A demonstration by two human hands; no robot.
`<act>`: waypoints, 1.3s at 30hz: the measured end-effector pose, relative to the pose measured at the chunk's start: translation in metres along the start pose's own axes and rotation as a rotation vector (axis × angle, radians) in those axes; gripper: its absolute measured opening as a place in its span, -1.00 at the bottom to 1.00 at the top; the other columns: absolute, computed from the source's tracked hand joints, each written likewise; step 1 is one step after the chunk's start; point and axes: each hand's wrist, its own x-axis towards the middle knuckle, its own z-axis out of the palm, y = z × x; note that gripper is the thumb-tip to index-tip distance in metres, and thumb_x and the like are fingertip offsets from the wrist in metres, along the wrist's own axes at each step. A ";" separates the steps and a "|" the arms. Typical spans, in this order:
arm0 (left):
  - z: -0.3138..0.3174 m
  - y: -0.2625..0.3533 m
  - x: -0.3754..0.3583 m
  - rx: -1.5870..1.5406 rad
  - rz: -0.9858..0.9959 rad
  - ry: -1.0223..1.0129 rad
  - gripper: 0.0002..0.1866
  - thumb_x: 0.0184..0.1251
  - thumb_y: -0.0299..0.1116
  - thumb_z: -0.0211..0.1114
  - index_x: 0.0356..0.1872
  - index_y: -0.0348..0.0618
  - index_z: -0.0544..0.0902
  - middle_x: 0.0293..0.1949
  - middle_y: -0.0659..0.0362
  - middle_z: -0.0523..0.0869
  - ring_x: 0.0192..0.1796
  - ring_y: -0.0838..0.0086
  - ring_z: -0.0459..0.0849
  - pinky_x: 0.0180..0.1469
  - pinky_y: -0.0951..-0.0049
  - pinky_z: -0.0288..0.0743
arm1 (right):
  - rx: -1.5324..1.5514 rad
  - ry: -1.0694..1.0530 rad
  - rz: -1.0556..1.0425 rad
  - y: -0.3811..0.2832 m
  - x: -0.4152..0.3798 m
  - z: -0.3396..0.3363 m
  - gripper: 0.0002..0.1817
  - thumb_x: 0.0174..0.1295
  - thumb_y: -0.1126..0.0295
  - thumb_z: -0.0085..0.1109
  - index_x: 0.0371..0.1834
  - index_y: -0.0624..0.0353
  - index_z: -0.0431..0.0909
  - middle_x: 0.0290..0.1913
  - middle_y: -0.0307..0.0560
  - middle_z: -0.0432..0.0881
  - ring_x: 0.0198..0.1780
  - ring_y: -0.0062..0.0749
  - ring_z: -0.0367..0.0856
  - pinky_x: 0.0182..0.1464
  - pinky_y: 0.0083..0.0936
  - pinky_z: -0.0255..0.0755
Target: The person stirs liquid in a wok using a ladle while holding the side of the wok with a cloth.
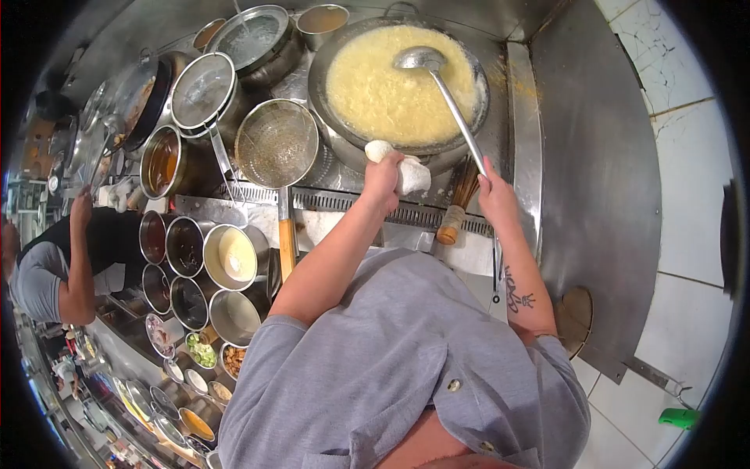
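Steel ladle (455,107): bowl rests in the pale yellow mixture (366,74) inside the large wok (318,98); handle slopes down to the near right side, crossing the wok rim. Right grip (498,197): closed around the end of the ladle handle. Left grip (383,178): closed on a folded white cloth (413,177), positioned at the near rim of the wok. Whether the cloth covers a wok handle cannot be determined.

Brush (449,225): lies between the two forearms, bristles toward the wok, bound handle end toward the wearer. Mesh strainer (277,144): located left of the wok, wooden handle directed toward the wearer. Pot of reddish-brown liquid (161,162): left of the strainer. Metal container with pale yellow contents (237,254): near the left forearm, among other round containers. Co-worker (47,280): at far left, one arm raised toward the cookware.
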 end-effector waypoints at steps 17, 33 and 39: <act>-0.004 -0.019 0.018 0.165 0.125 0.164 -0.47 0.27 -0.29 0.36 0.21 -0.38 0.53 0.09 -0.06 0.69 0.09 0.19 0.70 0.11 0.20 0.56 | 0.296 -0.125 -0.109 0.013 -0.001 0.010 -0.46 0.53 0.39 -0.01 0.54 0.20 0.26 0.31 0.29 0.55 0.24 -0.06 0.61 0.28 -0.31 0.41; -0.003 -0.008 0.011 0.056 0.080 0.019 -0.57 0.42 -0.31 0.26 0.23 -0.25 0.47 -0.02 0.01 0.70 -0.03 0.15 0.75 -0.01 0.08 0.66 | 0.720 -0.397 0.346 0.006 -0.098 -0.021 -0.42 0.59 0.27 -0.10 0.64 -0.23 0.12 -0.62 -0.33 0.27 -0.74 -0.63 0.22 -0.76 -0.55 0.20; -0.004 0.006 0.000 0.045 -0.092 -0.037 -0.58 0.43 -0.33 0.25 0.20 -0.34 0.46 0.00 -0.04 0.70 -0.04 0.09 0.77 0.00 0.03 0.68 | 0.671 -0.434 0.388 0.010 -0.128 -0.026 -0.42 0.60 0.23 -0.08 0.64 -0.30 0.11 -0.59 -0.35 0.31 -0.71 -0.64 0.24 -0.71 -0.56 0.22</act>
